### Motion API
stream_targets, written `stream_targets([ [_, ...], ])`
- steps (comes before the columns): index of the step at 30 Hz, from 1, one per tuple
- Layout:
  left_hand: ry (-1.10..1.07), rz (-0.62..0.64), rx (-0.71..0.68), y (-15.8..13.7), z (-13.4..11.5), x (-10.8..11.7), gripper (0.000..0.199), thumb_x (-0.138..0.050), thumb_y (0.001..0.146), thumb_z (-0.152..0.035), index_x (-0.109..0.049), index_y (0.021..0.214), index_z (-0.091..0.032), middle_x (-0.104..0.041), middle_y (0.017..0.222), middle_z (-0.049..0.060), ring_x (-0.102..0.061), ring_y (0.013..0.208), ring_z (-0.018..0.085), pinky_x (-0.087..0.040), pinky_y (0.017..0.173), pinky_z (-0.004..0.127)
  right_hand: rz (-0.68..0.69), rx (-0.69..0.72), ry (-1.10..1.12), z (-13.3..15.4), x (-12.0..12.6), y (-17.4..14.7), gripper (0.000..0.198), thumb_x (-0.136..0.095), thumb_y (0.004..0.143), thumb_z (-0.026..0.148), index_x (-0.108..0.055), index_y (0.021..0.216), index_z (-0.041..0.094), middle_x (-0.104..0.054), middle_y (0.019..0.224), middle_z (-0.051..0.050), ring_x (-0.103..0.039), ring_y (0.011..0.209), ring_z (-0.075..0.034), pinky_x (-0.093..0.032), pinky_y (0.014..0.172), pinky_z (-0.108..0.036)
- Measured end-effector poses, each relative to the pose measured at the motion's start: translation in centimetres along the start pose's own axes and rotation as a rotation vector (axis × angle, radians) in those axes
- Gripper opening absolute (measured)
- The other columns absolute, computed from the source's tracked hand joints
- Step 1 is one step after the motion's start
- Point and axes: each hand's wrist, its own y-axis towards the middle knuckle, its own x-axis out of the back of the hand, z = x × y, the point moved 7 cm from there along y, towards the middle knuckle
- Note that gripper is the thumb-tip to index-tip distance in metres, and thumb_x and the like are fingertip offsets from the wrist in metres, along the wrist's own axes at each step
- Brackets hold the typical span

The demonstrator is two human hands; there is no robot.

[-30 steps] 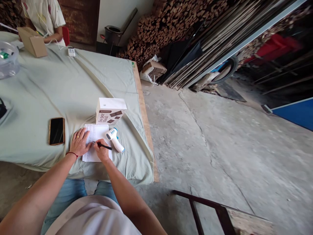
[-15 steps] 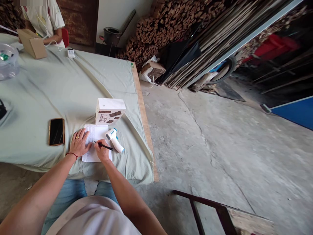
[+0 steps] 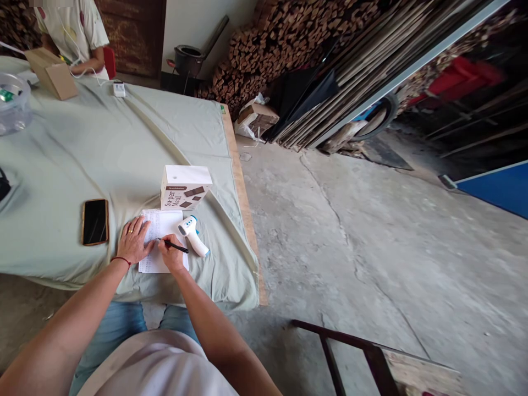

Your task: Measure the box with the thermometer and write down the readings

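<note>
Flat on the left side of a sheet of paper [image 3: 165, 220] lies my left hand [image 3: 134, 240], its fingers spread. My right hand [image 3: 172, 254] is closed around a black pen [image 3: 176, 246], with the tip down on the paper. Rows of small handwriting run along the paper's left part; the words are too small to read. A white infrared thermometer [image 3: 193, 235] rests at the paper's right edge, beside my right hand. Just beyond the paper stands a white "Super Meal" box [image 3: 186, 188]. A smartphone [image 3: 95, 222] with a dark screen lies left of my left hand.
A pale green cloth covers the table [image 3: 124, 143]. At its far left are a clear plastic tub [image 3: 14, 113], a cardboard box [image 3: 51, 74] and a small white device [image 3: 119, 89]. A person [image 3: 76, 33] sits behind them. A dark-framed stool [image 3: 371, 352] stands at lower right.
My right hand and the pen have shifted very slightly left over the paper. My left hand and the things on the table stay where they were.
</note>
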Motion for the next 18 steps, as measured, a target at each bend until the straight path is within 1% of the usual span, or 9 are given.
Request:
stream_targets([
  [5, 0.014, 0.001, -0.013, -0.01, -0.15, 0.18, 0.065, -0.051, 0.094, -0.048, -0.052, 0.15, -0.016, -0.042, 0.164, 0.018, -0.037, 0.153, 0.036, -0.026, 0.127, 0.054, -0.042, -0.037, 0.066, -0.36, 0.29, -0.17, 0.01, -0.055, 0.082, 0.031, -0.057, 0.077, 0.024, -0.062, 0.067, 0.002, -0.055, 0.061, -0.016, -0.049, 0.062, -0.029],
  [9, 0.022, 0.003, -0.02, -0.03, -0.28, 0.3, 0.065, -0.05, 0.095, -0.047, -0.053, 0.15, -0.013, -0.042, 0.164, 0.02, -0.038, 0.152, 0.037, -0.026, 0.126, 0.054, -0.062, -0.033, 0.096, -0.44, 0.4, -0.2, 0.011, -0.056, 0.082, 0.033, -0.057, 0.077, 0.024, -0.062, 0.068, 0.002, -0.054, 0.061, -0.015, -0.048, 0.062, -0.029],
  [18, -0.008, -0.001, -0.011, -0.04, -0.08, 0.07, 0.066, -0.053, 0.093, -0.047, -0.051, 0.151, -0.016, -0.042, 0.164, 0.018, -0.037, 0.153, 0.037, -0.025, 0.126, 0.054, -0.037, -0.027, 0.095, -0.7, 0.1, -0.16, 0.009, -0.057, 0.081, 0.032, -0.058, 0.078, 0.024, -0.061, 0.068, 0.002, -0.053, 0.062, -0.016, -0.046, 0.064, -0.029],
])
